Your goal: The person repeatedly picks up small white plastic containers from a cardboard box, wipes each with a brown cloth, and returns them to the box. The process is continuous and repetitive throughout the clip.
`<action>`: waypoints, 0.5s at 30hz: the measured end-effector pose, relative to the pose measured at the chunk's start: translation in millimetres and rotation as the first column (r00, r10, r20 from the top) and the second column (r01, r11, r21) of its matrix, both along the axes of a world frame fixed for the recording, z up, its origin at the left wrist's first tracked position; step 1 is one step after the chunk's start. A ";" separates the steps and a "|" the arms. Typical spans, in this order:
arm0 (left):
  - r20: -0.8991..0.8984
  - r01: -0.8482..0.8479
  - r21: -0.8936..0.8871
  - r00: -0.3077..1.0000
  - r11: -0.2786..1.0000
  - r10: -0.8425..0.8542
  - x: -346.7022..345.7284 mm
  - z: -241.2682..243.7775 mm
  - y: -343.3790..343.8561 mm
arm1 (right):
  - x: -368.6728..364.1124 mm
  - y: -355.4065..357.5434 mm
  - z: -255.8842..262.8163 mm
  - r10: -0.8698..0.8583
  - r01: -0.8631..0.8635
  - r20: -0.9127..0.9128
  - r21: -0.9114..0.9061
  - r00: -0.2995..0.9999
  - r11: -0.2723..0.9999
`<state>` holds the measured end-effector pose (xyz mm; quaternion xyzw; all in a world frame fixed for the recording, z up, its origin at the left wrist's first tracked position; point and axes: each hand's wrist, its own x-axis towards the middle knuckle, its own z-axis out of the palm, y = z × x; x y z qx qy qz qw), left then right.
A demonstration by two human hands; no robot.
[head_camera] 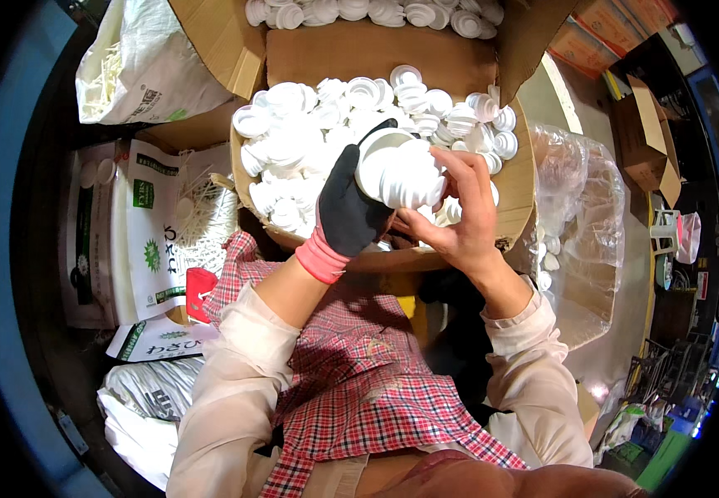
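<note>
My left hand (353,205), in a black glove with a pink cuff, holds a white ribbed plastic part (377,159) with a round rim. My right hand (468,208) is bare; its thumb and fingers grip the right side of a second white ribbed part (412,174), which lies against the first. Whether the two are joined, I cannot tell. Both hands are over the front of an open cardboard box (518,205) heaped with similar white round parts (309,137).
Behind stands another carton (381,56) with more white parts. On the left are a white sack (160,87), printed bags (154,249) and thin white sticks (200,211). A clear plastic bag (589,187) lines a container at right. A cardboard box (642,137) stands farther right.
</note>
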<state>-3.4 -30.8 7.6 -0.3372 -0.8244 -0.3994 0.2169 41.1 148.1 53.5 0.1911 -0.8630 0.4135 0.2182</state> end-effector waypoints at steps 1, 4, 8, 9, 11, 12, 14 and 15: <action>0.108 0.061 0.116 0.991 0.991 -0.074 0.4 -1.0 1.9 | 0.0 -1.0 -1.9 -0.010 0.010 -0.017 0.009 1.000 1.000; 0.421 0.088 0.683 0.763 0.725 -0.490 6.7 -4.2 11.8 | 0.6 -3.1 -4.2 -0.002 0.003 -0.030 0.024 1.000 1.000; 0.396 -0.044 0.890 0.566 0.453 -0.723 6.9 -5.7 15.2 | -0.7 -3.5 -1.7 0.014 -0.013 -0.031 0.043 0.999 0.999; 0.399 0.090 0.765 0.710 0.637 -0.580 4.0 -8.2 12.3 | -1.0 -3.7 -1.1 0.013 -0.012 -0.023 0.045 1.000 0.999; 0.401 0.099 0.731 0.738 0.675 -0.542 1.6 -12.7 13.4 | -1.2 -3.3 -1.3 0.021 -0.019 -0.027 0.064 0.999 0.998; 0.422 -0.011 0.844 0.628 0.536 -0.653 1.9 -14.4 18.0 | -1.5 -3.4 -1.2 0.028 -0.026 -0.029 0.073 0.999 0.997; 0.419 -0.127 0.900 0.513 0.416 -0.749 2.5 -18.5 18.8 | -1.3 -4.1 -0.8 0.030 -0.029 -0.017 0.077 0.999 0.997; 0.433 -0.108 0.889 0.511 0.445 -0.742 2.1 -20.1 17.3 | -1.3 -4.1 -0.4 0.027 -0.026 -0.012 0.080 1.000 0.996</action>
